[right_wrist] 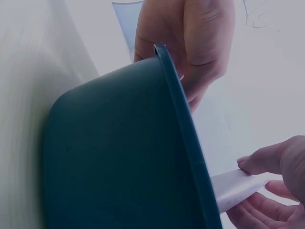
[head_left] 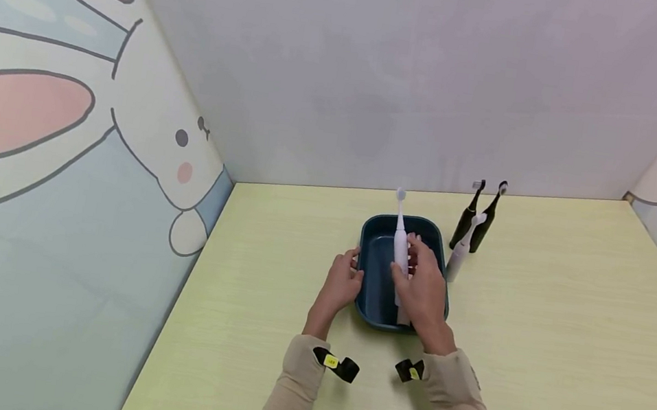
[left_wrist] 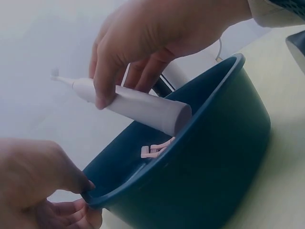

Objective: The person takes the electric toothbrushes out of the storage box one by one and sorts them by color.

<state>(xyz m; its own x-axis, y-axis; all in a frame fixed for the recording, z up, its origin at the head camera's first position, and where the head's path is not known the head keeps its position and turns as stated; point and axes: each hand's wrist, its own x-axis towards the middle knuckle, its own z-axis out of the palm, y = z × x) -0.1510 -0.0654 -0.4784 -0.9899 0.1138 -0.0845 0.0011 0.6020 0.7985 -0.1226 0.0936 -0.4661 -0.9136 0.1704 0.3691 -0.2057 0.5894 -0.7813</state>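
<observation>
My right hand [head_left: 422, 288] pinches a white electric toothbrush [head_left: 400, 246] by its handle, over a dark blue plastic basin [head_left: 380, 260]. The brush head points away from me, tilted upward in the left wrist view. With thumb and fingers on either side of the rim, my left hand [head_left: 341, 283] grips the basin's left edge. Inside the basin lie small pale pink brush heads [left_wrist: 153, 150], partly hidden by the near wall. From the right wrist, the basin's outer wall [right_wrist: 114, 143] covers its contents; the toothbrush handle [right_wrist: 233, 188] shows past the rim.
Just right of the basin stands a pale electric toothbrush [head_left: 460, 253]. Two black electric toothbrushes [head_left: 464, 224] stand behind it. The light wooden table [head_left: 550, 317] meets a pale wall at the back; a cartoon rabbit panel [head_left: 146, 119] rises on the left.
</observation>
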